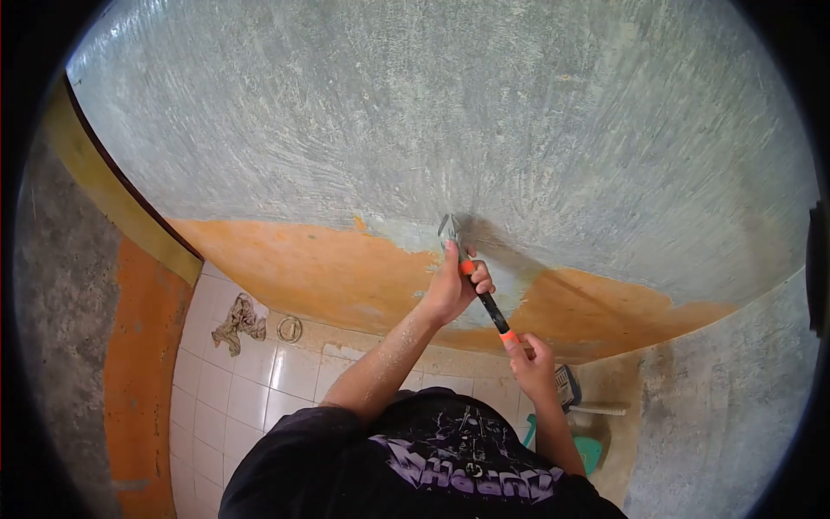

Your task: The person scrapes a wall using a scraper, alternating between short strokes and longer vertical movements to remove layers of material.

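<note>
A long-handled scraper with a black and orange handle slants across the middle of the head view. Its metal head is against or very close to the wall, by the border between grey surface and orange paint. My left hand is wrapped round the handle just below the head, thumb lying along it. My right hand grips the lower end near the orange band. The wall is grey and streaked above, with a band of orange paint below. Pale flecks cover my left forearm.
A crumpled rag and a ring-shaped roll lie on the white tiled floor at left. Near my right forearm are a green plastic object and a brush-like tool. A grey wall stands at right.
</note>
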A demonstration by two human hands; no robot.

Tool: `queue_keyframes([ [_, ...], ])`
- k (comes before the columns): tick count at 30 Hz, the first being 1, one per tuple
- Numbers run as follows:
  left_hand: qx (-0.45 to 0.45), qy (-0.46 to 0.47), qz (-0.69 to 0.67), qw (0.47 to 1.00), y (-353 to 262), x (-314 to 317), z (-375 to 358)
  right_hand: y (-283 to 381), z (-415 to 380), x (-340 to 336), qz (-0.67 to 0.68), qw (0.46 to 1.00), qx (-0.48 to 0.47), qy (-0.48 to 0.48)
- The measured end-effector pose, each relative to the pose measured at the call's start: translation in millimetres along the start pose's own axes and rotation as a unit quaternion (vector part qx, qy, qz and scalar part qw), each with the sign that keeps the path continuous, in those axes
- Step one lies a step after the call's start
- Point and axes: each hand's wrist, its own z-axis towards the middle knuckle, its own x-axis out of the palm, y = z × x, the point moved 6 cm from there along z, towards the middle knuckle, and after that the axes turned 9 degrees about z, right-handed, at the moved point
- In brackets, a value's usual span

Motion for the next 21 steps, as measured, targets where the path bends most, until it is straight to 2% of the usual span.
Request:
queue_keyframes([
  [8,-0.032,0.021,-0.013,0.999,17.5,12.8,2.9,1.0,-11.2,-23.7,0.003,0.998,0.053,-0.031],
  [11,-0.004,0.022,-0.002,1.000,-7.4,1.9,-5.2,12.7,-4.6,5.2,-0.054,0.998,-0.016,-0.019],
  [14,0.000,0.021,-0.002,1.000,-10.4,-2.9,-7.7,-4.0,-9.1,11.3,0.038,0.999,0.024,-0.018],
  [17,-0.026,0.028,-0.013,0.999,7.6,4.3,-0.6,0.3,-14.5,-10.5,0.030,0.998,0.027,-0.044],
  [21,-0.016,0.012,-0.009,1.000,5.5,4.4,-2.2,6.7,-10.2,-3.8,-0.005,0.999,0.022,-0.028],
])
